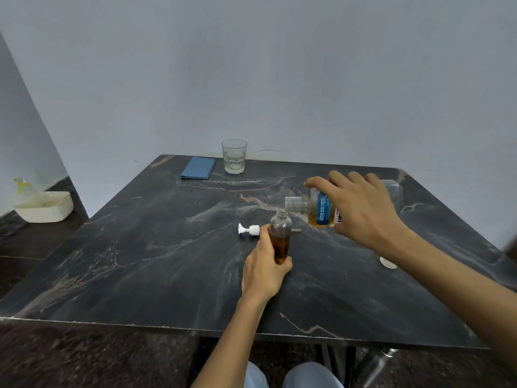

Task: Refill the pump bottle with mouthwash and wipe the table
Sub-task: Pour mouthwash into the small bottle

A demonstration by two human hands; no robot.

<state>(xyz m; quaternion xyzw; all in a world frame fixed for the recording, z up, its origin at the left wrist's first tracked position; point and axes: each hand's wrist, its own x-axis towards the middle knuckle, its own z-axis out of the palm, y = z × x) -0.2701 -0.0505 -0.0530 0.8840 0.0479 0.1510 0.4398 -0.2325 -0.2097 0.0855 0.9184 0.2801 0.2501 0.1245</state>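
I am watching the left hand [265,268] gripping the upright pump bottle [280,236] on the marble table [140,261], steadying it, while the right hand [361,211] is grasping the tipped mouthwash bottle [319,210], apparently pouring.

Pump head [248,229] left of pump bottle [280,236]
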